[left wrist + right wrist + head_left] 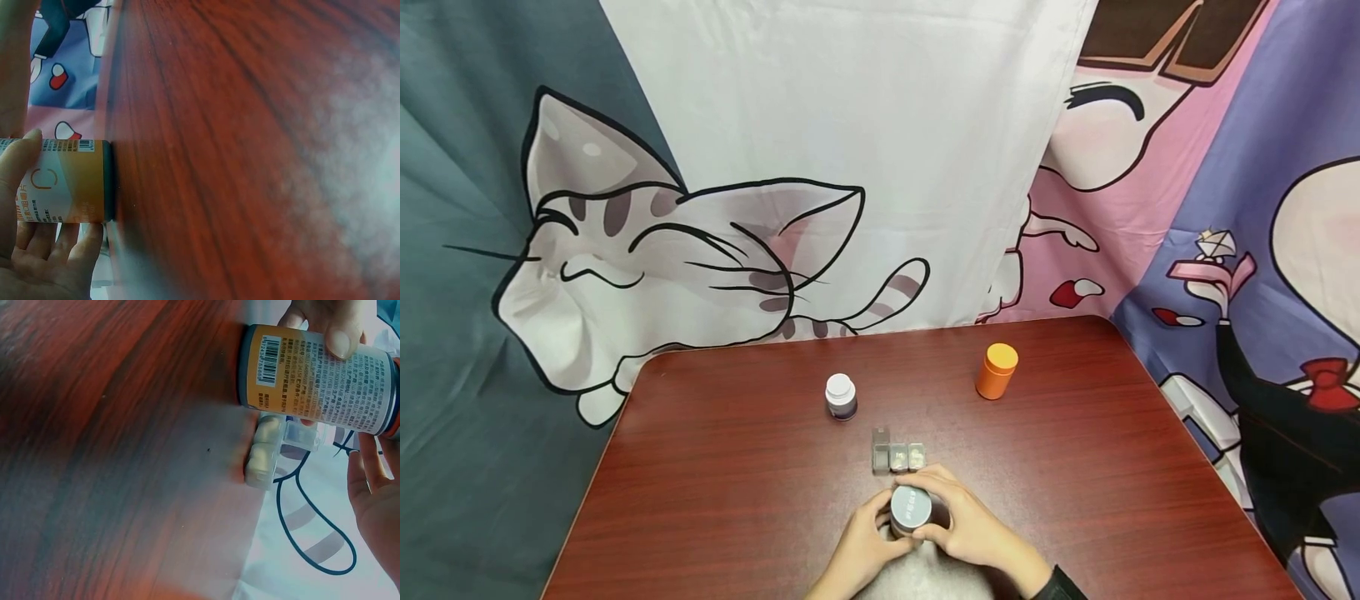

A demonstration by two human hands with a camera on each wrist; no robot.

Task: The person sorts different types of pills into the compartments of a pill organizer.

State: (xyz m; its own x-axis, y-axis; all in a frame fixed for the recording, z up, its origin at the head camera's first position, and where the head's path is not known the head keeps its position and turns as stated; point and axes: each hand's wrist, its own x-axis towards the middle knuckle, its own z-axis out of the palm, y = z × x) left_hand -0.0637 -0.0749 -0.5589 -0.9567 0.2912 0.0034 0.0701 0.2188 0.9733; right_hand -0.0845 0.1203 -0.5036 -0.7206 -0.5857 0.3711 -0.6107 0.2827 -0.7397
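Observation:
A labelled bottle with a grey lid (911,507) is between both hands near the table's front. My left hand (863,546) grips its side, thumb and fingers round the orange and white label (69,181). From the other side my right hand (966,521) curls round the upper part near the lid. In the right wrist view the bottle (312,378) shows a barcode, with fingers on both sides. Just beyond it sits a small clear pill box (898,457), its left compartment lid up; pale pieces fill the other two compartments (262,456).
A white-capped bottle (841,397) stands at the back left of the pill box, and an orange bottle (997,372) at the back right. The reddish wooden table (737,483) ends at a printed cloth (850,100) behind.

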